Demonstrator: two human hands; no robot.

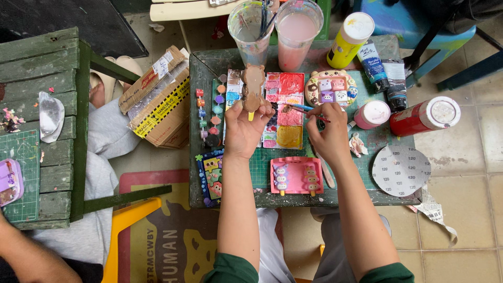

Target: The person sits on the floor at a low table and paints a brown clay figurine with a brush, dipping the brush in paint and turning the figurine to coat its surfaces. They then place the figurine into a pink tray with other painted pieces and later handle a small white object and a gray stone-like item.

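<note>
My left hand holds up a brown bear-shaped figure on a small yellow stick, above a tiled paint palette smeared with red, pink and ochre. My right hand grips a thin blue-handled paintbrush, whose tip points left over the palette, close to the figure. Both hands hover over a small green table.
Two plastic cups of pinkish water stand at the back, with paint bottles and a red bottle to the right. A pink mould, a sandpaper disc, small paint pots and a cardboard box lie around. A green bench is on the left.
</note>
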